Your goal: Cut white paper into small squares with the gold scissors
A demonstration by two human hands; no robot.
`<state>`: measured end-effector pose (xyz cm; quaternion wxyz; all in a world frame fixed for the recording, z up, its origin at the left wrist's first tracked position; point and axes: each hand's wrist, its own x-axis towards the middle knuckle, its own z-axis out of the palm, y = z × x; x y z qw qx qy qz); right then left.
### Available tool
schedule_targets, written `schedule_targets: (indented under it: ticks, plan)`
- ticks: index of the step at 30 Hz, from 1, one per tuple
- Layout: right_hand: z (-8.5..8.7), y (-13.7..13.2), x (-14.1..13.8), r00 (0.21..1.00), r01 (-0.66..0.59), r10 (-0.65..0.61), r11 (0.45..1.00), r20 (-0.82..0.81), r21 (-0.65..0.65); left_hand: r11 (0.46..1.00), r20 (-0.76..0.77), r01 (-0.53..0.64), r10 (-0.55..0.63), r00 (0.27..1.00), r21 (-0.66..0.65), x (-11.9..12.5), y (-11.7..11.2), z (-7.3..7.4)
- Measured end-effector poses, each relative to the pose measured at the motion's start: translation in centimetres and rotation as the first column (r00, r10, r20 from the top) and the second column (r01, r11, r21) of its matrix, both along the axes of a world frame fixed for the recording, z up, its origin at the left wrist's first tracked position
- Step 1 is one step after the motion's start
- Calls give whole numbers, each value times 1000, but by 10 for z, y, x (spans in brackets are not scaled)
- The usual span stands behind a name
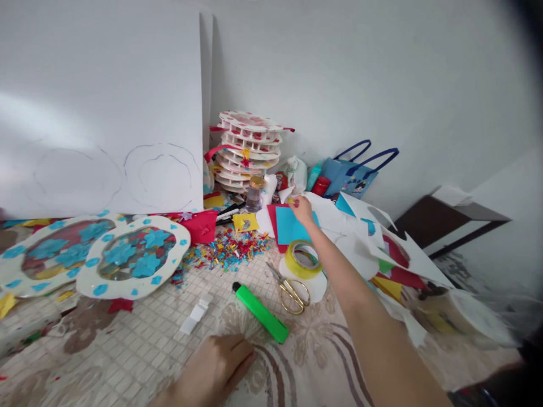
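My right hand (302,209) is stretched out over a blue paper sheet (292,227), its fingers pinched at a small yellow piece (291,200) too small to make out well. Under the blue sheet, red paper (272,217) sticks out. On the near side of the table my left hand (224,359) rests with its fingers curled together; nothing shows in it. Just beyond it lies a green box cutter (262,314). Gold-handled scissors (292,297) lie beside a roll of yellow tape (303,259), which sits on white paper.
Two white wavy-edged frames with blue flowers (133,257) lie at left. Paper scraps (233,249) cover the middle. Behind stand a tiered white craft stack (250,150), a jar (255,195) and a blue bag (350,175). A white board (102,102) leans at the wall; cut papers (360,249) spread at right.
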<state>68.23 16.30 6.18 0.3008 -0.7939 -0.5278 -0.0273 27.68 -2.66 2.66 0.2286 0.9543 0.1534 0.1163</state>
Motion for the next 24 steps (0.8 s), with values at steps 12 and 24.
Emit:
schedule_targets:
  ticks: [12, 24]
  plan:
    - [2, 56, -7, 982, 176, -188, 962, -37, -208, 1000, 36, -6, 5, 999, 22, 2, 2, -1]
    - [-5, 64, -3, 982, 37, -42, 999, -186, -30, 997, 84, 1, -8, 996, 83, 3, 3, -6]
